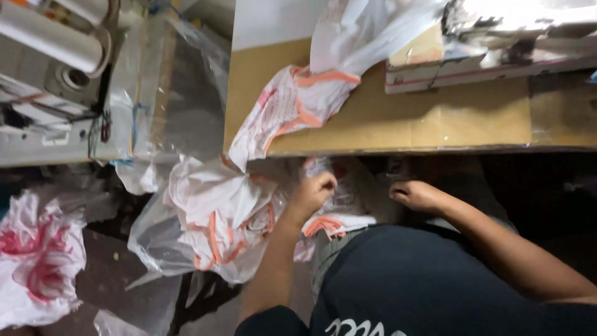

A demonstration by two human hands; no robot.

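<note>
My left hand (313,191) is closed on a clear plastic bag (339,186) just below the front edge of the brown table (404,124). My right hand (415,194) is curled in a fist on the other side of the same bag, under the table edge, knuckles up. The bag lies on my lap and holds white cloth with orange trim (323,225). A pile of white garments with orange trim (217,218) in plastic sits just left of my left hand. Another white and orange piece (286,109) hangs over the table's front edge.
A sewing machine (491,43) covered in plastic stands at the table's back right. Another machine (50,74) under clear plastic sheet is at the far left. A white bag with pink print (37,261) lies on the dark floor at lower left.
</note>
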